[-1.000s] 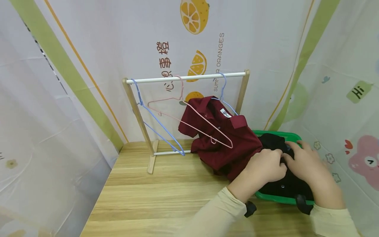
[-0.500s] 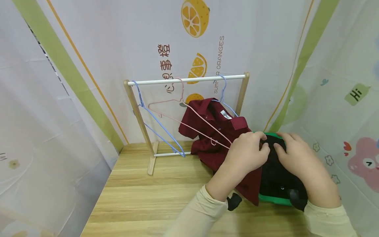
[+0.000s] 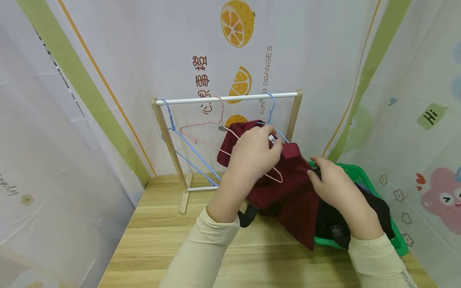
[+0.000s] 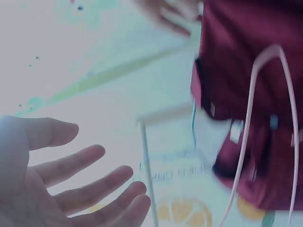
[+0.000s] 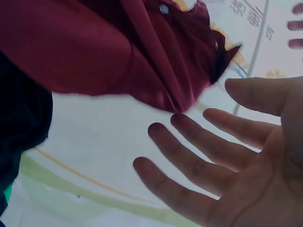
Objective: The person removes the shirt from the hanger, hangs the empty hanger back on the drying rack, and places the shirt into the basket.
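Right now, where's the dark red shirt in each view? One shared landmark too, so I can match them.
Head: dark red shirt right of centre, partly behind the left hand.
Left wrist: upper right, running off the frame edge.
Right wrist: upper left to upper middle.
Shared landmark: the rack's white rail, level in head, near upright at lower middle in left wrist, slanting at upper right in right wrist.

2 cream sleeves (image 3: 199, 253), grey marking (image 3: 408, 278) on the right, 2 black wrist attachments (image 3: 247, 217)
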{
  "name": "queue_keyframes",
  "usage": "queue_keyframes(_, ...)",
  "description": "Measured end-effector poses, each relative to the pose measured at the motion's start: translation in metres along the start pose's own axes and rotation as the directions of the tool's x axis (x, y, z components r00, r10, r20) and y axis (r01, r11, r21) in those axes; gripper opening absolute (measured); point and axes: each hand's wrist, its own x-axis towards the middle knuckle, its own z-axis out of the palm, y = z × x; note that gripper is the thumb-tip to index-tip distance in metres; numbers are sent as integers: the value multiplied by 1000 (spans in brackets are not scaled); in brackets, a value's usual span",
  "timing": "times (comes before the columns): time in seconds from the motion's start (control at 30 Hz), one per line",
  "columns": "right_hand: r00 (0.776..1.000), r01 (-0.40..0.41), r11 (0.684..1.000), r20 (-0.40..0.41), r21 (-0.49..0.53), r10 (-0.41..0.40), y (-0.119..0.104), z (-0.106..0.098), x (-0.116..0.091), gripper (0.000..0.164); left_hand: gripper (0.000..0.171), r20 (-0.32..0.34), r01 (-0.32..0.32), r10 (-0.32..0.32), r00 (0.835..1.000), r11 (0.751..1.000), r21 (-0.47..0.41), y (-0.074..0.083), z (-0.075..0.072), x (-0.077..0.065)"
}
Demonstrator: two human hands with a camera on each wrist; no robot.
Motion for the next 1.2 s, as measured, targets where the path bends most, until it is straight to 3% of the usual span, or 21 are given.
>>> queue_keyframes(0.2, 999, 9, 999, -38, 31, -7, -5, 18, 8, 55, 31, -92, 68, -66, 994, 997, 19, -38, -36, 8)
queue_keyframes(0.37, 994, 2, 999, -112, 43, 2, -6, 29, 10, 49, 38, -139, 159, -148, 979, 985, 71, -80, -53, 23)
queue_keyframes(0.53, 989, 22, 999, -148, 45, -15, -10, 33, 10, 42, 53, -126, 191, -167, 978, 960, 205, -121, -63, 46)
queue_keyframes(0.67, 989, 26, 998, -144, 55, -18, -13, 34, 10, 39, 61, -71, 202, -189, 979, 921, 333, -145, -71, 58)
queue_keyframes(0.87, 982, 54, 997, -187, 62, -42, -14, 36, 11, 33, 67, 3, 185, -205, 979, 892, 412, -158, -78, 62)
queue_keyframes(1.1, 974, 66, 995, -221, 69, -49, -17, 38, 13, 34, 66, -25, 196, -207, 978, 872, 448, -151, -74, 61)
queue_keyframes(1.2, 971, 78, 995, -229, 60, -62, -18, 40, 14, 34, 64, -48, 198, -197, 979, 877, 437, -149, -72, 60)
